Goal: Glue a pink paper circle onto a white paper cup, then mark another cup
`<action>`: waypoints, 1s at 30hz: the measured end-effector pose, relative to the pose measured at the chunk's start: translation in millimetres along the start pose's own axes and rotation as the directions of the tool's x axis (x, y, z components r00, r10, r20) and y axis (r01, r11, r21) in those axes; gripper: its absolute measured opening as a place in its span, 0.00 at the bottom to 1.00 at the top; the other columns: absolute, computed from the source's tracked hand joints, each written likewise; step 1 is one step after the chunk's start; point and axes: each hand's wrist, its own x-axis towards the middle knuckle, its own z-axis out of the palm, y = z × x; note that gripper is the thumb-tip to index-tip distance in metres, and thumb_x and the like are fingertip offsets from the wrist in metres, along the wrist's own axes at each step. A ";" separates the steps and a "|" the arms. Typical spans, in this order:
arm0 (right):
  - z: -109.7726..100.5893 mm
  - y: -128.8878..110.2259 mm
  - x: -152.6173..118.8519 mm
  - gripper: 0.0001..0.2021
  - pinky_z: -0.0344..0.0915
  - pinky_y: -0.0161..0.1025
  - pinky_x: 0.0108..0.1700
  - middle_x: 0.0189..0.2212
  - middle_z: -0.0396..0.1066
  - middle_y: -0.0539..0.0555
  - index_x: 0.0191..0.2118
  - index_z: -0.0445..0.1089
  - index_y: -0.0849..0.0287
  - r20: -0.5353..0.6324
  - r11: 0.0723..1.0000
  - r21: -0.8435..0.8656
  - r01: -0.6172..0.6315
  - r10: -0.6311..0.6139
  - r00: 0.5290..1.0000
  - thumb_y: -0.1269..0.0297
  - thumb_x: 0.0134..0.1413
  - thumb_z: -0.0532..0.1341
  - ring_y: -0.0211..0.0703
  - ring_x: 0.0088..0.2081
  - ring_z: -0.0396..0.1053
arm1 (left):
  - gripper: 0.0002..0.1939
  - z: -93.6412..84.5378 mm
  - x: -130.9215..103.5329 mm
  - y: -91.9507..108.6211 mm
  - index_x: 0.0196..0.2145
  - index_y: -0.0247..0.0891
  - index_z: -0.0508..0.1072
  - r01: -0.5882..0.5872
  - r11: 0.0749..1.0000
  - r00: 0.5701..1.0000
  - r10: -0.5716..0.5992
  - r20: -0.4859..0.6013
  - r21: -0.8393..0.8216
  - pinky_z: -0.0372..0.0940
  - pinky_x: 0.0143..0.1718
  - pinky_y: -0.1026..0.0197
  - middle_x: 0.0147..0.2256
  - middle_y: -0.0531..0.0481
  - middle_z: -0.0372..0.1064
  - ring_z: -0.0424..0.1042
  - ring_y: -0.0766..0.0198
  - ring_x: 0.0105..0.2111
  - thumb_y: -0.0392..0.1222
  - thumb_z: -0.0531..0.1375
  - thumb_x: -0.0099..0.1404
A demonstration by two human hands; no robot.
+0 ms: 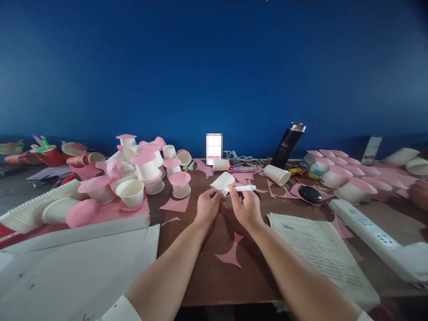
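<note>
My right hand [246, 207] is closed on a white pen-shaped tube [245, 188], a marker or glue pen, lying crosswise with its narrow end toward my left hand [209, 206]. The fingers of that left hand are pinched together by the narrow end; whatever is between them is too small to make out. Right beyond my fingertips a white paper cup [222, 180] lies tilted, and I cannot tell whether the left fingers touch it. A pink paper offcut [231, 253] is on the brown table [200, 276] between my forearms.
At left are white cups with pink discs [146, 166], a cup stack [43, 203] and a white box [83, 267]. At right are a black flask [288, 145], a printed sheet [310, 249], a power strip [368, 236], more pink-topped cups [356, 189] and another person's hand [419, 194].
</note>
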 end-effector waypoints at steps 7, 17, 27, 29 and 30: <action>-2.1 -1.3 1.7 0.11 0.65 0.40 0.43 0.36 0.75 0.56 0.37 0.71 0.58 -0.009 1.000 0.027 0.012 -0.012 1.000 0.59 0.61 0.53 0.47 0.39 0.72 | 0.13 1.3 -0.4 1.2 0.26 0.35 0.72 0.017 1.000 1.000 -0.017 0.009 -0.024 0.62 0.21 0.66 0.24 0.49 0.71 0.70 0.64 0.23 0.49 0.59 0.54; -2.7 -0.6 2.5 0.12 0.65 0.41 0.43 0.37 0.75 0.57 0.38 0.71 0.58 -0.013 1.000 0.010 0.020 -0.019 1.000 0.59 0.61 0.53 0.48 0.40 0.72 | 0.12 1.7 -2.4 4.9 0.24 0.35 0.72 0.019 1.000 1.000 -0.019 -0.004 -0.017 0.61 0.22 0.67 0.23 0.50 0.70 0.70 0.66 0.22 0.47 0.59 0.54; -0.2 1.1 0.6 0.13 0.66 0.41 0.41 0.36 0.75 0.58 0.37 0.71 0.59 -0.026 1.000 -0.001 0.013 -0.013 1.000 0.58 0.60 0.53 0.48 0.38 0.72 | 0.11 1.5 -2.5 7.1 0.24 0.34 0.72 0.005 1.000 1.000 -0.005 -0.003 -0.019 0.61 0.24 0.67 0.23 0.50 0.70 0.69 0.67 0.21 0.46 0.59 0.54; -0.2 1.2 0.7 0.12 0.66 0.41 0.42 0.37 0.75 0.58 0.37 0.71 0.59 -0.034 1.000 0.001 0.020 -0.020 0.999 0.59 0.61 0.53 0.48 0.39 0.72 | 0.11 1.5 -2.8 7.5 0.23 0.34 0.72 0.015 1.000 1.000 -0.015 -0.006 -0.010 0.60 0.23 0.67 0.23 0.50 0.70 0.68 0.67 0.21 0.46 0.59 0.54; -0.2 1.3 0.7 0.12 0.66 0.41 0.42 0.37 0.75 0.58 0.37 0.71 0.59 -0.031 1.000 0.003 0.020 -0.020 0.999 0.59 0.60 0.53 0.48 0.39 0.72 | 0.11 1.6 -2.9 7.7 0.23 0.34 0.71 0.022 1.000 1.000 -0.022 -0.010 -0.006 0.59 0.22 0.67 0.22 0.50 0.69 0.68 0.67 0.21 0.46 0.58 0.55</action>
